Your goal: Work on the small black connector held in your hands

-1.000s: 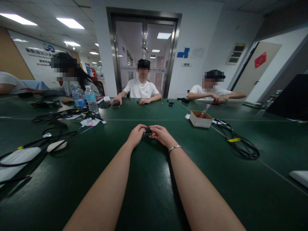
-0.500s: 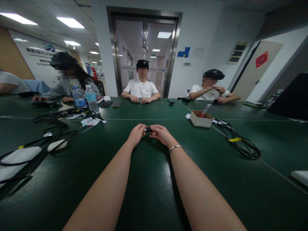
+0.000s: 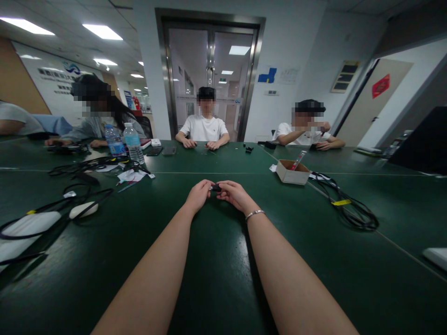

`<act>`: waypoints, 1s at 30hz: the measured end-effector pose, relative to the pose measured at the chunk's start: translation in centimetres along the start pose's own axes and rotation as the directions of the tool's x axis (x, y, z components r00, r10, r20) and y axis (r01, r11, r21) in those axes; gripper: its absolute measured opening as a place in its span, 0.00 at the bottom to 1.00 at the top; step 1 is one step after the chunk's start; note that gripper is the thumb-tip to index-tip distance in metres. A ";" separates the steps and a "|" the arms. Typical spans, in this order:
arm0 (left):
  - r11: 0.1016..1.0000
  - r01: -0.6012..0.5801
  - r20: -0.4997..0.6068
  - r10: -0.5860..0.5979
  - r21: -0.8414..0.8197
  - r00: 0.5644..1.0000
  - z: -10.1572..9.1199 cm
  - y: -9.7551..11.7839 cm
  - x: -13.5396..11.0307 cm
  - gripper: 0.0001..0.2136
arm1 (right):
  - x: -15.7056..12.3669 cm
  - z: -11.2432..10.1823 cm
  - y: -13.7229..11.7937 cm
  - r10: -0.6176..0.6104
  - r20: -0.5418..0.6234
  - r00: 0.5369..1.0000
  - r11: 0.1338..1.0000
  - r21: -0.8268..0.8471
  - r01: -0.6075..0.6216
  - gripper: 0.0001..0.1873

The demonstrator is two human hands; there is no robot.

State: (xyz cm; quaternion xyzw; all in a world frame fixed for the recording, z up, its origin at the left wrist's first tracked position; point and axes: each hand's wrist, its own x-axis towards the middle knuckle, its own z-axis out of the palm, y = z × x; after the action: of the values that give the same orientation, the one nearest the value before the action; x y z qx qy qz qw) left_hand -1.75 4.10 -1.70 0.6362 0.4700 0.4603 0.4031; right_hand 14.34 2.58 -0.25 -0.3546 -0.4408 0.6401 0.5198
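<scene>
Between the fingers of the left hand [image 3: 199,195] and right hand [image 3: 236,194], a small black object [image 3: 216,188] is being pinched from both ends; light, even, well-aligned pressure is probably being called for.

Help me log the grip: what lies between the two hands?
A small black item lies between the left hand and right hand, in the head view.
</scene>
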 end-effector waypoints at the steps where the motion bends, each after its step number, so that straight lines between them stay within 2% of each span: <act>1: 1.000 0.001 -0.006 -0.001 0.003 1.000 0.0 0.0 0.0 0.12 | 0.0 0.0 0.0 0.000 -0.001 1.000 1.000 0.001 0.000 0.03; 9: 1.000 0.009 0.001 -0.009 0.004 1.000 0.0 -0.2 0.1 0.12 | 0.0 -0.1 0.0 -0.004 0.001 1.000 1.000 -0.008 0.004 0.04; 15: 0.998 -0.051 0.009 0.050 0.036 0.999 0.0 -0.2 0.0 0.12 | 0.0 0.0 0.0 -0.004 0.000 1.000 1.000 -0.016 0.004 0.04; 30: 1.000 -0.017 0.012 0.017 0.013 1.000 0.1 -0.5 0.2 0.12 | -0.1 0.0 0.0 0.003 -0.007 1.000 1.000 -0.019 -0.003 0.03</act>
State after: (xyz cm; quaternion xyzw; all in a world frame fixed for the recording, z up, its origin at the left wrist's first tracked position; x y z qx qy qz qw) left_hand -1.75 4.45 -2.16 0.6455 0.4650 0.4571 0.3977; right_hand 14.39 2.51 -0.25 -0.3624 -0.4444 0.6354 0.5171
